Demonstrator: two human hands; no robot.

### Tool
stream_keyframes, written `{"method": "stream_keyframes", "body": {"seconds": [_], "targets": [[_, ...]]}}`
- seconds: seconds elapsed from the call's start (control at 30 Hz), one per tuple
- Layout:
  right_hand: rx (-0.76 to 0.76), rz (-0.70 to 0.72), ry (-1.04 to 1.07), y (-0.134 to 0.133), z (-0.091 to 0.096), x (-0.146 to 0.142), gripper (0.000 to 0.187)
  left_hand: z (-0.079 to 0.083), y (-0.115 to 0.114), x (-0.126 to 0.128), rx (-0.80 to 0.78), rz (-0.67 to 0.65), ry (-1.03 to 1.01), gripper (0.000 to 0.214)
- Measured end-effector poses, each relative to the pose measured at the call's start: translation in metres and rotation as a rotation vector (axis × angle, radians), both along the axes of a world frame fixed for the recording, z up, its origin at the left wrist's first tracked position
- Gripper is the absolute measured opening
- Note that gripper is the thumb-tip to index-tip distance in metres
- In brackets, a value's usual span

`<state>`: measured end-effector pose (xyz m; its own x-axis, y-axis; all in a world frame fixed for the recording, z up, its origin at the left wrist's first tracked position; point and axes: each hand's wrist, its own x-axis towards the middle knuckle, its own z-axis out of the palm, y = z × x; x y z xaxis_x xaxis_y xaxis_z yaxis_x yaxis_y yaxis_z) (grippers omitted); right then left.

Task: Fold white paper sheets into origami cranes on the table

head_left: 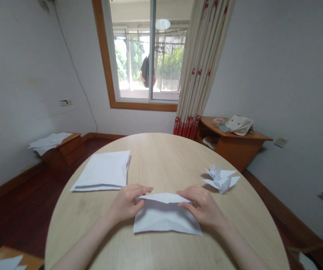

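Observation:
A sheet of white paper (167,217) lies on the round table in front of me, its far edge folded up into a narrow raised flap. My left hand (127,202) pinches the left end of that flap between thumb and fingers. At the flap's right end, my right hand (202,204) grips the paper the same way. The near edge of the sheet rests on the tabletop, and faint creases run across it. Beyond my right hand sit folded white paper cranes (221,179), bunched together so that I cannot count them.
A stack of white paper (102,168) lies at the left of the round wooden table (161,146). Past the table stand a corner desk (234,146) with a cloth bag (238,124) and a low wooden cabinet (71,150) bearing papers. A curtain (198,71) hangs by the window.

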<state>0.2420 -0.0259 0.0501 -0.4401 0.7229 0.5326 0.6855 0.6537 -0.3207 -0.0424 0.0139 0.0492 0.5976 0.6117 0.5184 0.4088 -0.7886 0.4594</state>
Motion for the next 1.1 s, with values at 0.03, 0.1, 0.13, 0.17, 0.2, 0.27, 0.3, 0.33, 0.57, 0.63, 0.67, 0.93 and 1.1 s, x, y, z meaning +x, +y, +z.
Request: {"method": "stream_keyframes", "body": {"seconds": [0.03,0.1,0.13,0.17,0.2,0.27,0.3,0.33,0.57,0.63,0.67,0.93,1.1], "targets": [[0.039,0.002,0.015,0.000,-0.001,0.000,0.030,-0.001,-0.001,0.001,-0.010,0.003,-0.045,0.043],[0.116,0.007,0.048,0.000,0.000,0.001,0.030,-0.004,-0.001,0.002,-0.021,0.014,-0.126,0.046],[0.152,0.008,0.063,0.000,0.001,0.000,0.029,-0.005,-0.001,0.002,-0.021,0.026,-0.159,0.049],[0.185,0.003,0.075,-0.001,0.002,0.000,0.027,-0.006,-0.001,0.003,-0.016,0.042,-0.188,0.051],[0.215,-0.008,0.086,-0.001,0.003,-0.001,0.025,-0.007,-0.001,0.003,-0.009,0.061,-0.213,0.053],[0.263,-0.047,0.101,-0.002,0.006,-0.002,0.021,-0.008,-0.001,0.003,0.006,0.103,-0.249,0.054],[0.280,-0.066,0.105,-0.002,0.006,-0.002,0.021,-0.009,0.000,0.004,0.019,0.127,-0.260,0.054],[0.294,-0.080,0.107,-0.003,0.007,-0.003,0.022,-0.010,0.000,0.004,0.037,0.151,-0.266,0.054],[0.409,-0.063,0.093,-0.004,-0.003,-0.008,0.058,-0.020,0.002,0.010,0.340,0.298,-0.280,0.056],[0.426,-0.086,0.052,-0.004,-0.006,-0.010,0.061,-0.023,0.001,0.011,0.446,0.330,-0.251,0.057],[0.438,-0.100,0.032,-0.004,-0.008,-0.011,0.062,-0.024,0.001,0.012,0.492,0.335,-0.226,0.057],[0.488,-0.174,-0.025,-0.005,-0.022,-0.023,0.064,-0.027,-0.005,0.017,0.699,0.378,-0.141,0.057],[0.364,-0.254,-0.085,-0.003,-0.030,-0.029,0.061,-0.029,-0.004,0.020,0.643,0.420,-0.051,0.048]]}}
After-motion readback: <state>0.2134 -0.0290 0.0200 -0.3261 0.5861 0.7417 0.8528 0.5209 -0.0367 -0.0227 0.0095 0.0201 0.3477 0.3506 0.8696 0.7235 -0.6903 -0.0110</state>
